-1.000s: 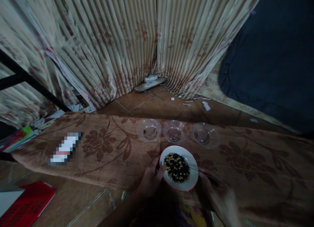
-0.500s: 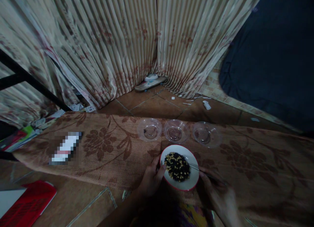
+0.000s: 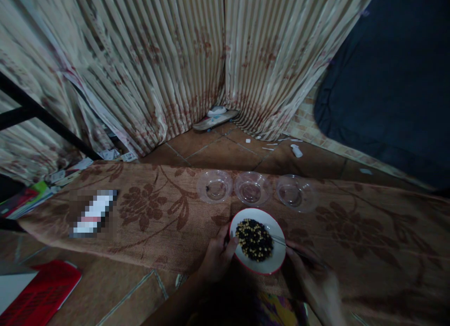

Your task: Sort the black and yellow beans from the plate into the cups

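Observation:
A white bowl with a red rim (image 3: 277,260) holds a mix of small black and yellow bean-like pieces (image 3: 253,240). My left hand (image 3: 220,253) grips its left edge, thumb over the rim. In my right hand (image 3: 312,274) is a pair of thin metal tweezers (image 3: 277,240), whose tips reach over the right side of the pieces. Whether the tips pinch anything is too small to tell. Beyond the bowl stand three clear plastic bowls in a row: a left one (image 3: 215,187) with a small dark bit inside, a middle one (image 3: 251,189) and a right one (image 3: 295,193).
A brown flowered cloth (image 3: 147,241) covers the low table. A blurred-out flat object (image 3: 94,213) lies at its left. Behind are a tiled floor with a skateboard (image 3: 216,120) and scraps, and striped curtains (image 3: 190,58). A red bag (image 3: 52,288) lies at lower left.
Almost nothing differs. Both hands, the bowl and the tweezers keep nearly the same place, with only a very slight shift of the right hand.

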The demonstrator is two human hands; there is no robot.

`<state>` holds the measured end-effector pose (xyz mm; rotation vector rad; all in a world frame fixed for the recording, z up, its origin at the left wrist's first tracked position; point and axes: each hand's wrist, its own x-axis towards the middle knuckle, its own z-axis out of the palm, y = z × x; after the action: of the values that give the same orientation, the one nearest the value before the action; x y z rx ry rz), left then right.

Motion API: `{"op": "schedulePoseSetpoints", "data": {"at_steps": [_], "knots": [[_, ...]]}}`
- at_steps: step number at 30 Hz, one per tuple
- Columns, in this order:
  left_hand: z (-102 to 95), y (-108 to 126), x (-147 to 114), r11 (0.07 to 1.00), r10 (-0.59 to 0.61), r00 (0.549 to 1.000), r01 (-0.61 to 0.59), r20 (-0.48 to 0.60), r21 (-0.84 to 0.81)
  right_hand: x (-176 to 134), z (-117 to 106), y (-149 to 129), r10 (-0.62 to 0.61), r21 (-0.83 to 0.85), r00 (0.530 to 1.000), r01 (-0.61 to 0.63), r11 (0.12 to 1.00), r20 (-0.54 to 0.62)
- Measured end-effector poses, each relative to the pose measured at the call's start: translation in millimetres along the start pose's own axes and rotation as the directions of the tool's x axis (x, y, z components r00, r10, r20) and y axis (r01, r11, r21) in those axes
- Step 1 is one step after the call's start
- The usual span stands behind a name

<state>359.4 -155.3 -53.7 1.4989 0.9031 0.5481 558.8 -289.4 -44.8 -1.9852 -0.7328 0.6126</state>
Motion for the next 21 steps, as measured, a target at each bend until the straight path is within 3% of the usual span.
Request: {"op": "schedulePoseSetpoints", "data": {"at_steps": [21], "knots": [[0.9,-1.2,0.5,1.0,-0.001,1.0,0.001,-0.002,-0.006,-2.4,0.3,-3.9,0.006,0.015,1.0,-0.005,1.0,-0.025]]}}
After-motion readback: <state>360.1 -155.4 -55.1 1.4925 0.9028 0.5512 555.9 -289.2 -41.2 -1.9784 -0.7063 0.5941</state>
